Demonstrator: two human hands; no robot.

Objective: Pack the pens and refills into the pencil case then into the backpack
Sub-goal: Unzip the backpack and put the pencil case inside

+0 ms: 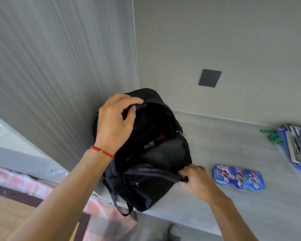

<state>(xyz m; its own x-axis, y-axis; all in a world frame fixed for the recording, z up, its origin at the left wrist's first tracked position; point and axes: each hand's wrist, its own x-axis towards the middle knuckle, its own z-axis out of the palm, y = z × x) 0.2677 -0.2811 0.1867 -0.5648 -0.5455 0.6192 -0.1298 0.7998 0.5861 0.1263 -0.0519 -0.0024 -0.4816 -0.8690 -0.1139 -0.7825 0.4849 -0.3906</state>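
Observation:
A black backpack [151, 186] stands on the grey desk [233, 214] against the left wall, its main compartment gaping open and dark inside. My left hand [114, 122] grips the far rim of the opening. My right hand [192, 176] pinches the near flap and pulls it toward me. A blue pencil case [239, 177] printed with cartoon figures lies flat on the desk just right of my right hand. Green pens [272, 135] lie at the back right, partly hidden by a stack of books.
A stack of books and folders [297, 146] sits at the desk's right edge. A dark wall socket [210, 78] is on the back wall. Pink checked bedding [101, 221] lies below the desk on the left. The backpack's straps hang over the front edge.

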